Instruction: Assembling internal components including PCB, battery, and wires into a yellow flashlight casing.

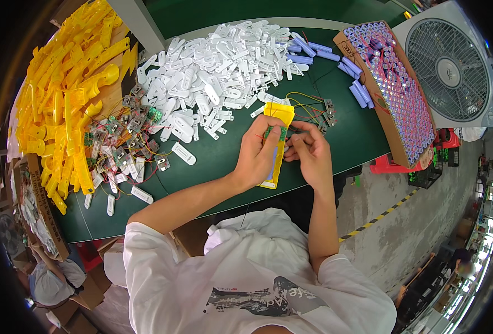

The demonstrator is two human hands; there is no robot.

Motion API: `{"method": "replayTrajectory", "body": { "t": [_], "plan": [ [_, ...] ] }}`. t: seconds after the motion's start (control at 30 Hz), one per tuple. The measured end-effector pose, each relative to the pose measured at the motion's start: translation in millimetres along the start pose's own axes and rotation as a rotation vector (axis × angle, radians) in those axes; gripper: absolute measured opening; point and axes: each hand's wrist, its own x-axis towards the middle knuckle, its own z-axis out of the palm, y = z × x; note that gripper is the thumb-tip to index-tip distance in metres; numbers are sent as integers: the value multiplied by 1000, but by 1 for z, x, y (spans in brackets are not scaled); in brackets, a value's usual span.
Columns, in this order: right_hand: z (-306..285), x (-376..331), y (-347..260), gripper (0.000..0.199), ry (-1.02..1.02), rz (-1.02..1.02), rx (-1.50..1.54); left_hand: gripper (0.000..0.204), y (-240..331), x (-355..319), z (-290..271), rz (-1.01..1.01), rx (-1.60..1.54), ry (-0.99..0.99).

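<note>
My left hand [256, 154] is closed around a long yellow plastic housing [283, 112], tilted above the green table. Inside the housing lie a small green circuit board [282, 133], under my left thumb, and a purple battery cell [272, 161], partly covered by the hand. Against the housing's right side, my right hand [311, 158] has its fingers pinched together. Whatever they hold is too small to make out. Just beyond the right hand, a little group of switch parts [329, 113] with yellow and red wires lies on the table.
Yellow housings [71, 106] are heaped at left, beside a tangle of wired boards [129, 139]. White plastic covers [213, 67] pile up at the back. Loose purple cells [360, 93] lie near a cardboard box [377, 114] of cells. A fan [447, 69] stands far right.
</note>
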Motion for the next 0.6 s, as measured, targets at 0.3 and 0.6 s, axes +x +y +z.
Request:
{"method": "replayTrajectory", "body": {
  "t": [0.3, 0.6],
  "plan": [
    [21, -5, -9, 27, 29, -177, -853, 15, -8, -9, -11, 184, -41, 61],
    [1, -3, -29, 21, -176, -19, -1018, 13, 18, -3, -4, -144, -240, 56]
  ]
}}
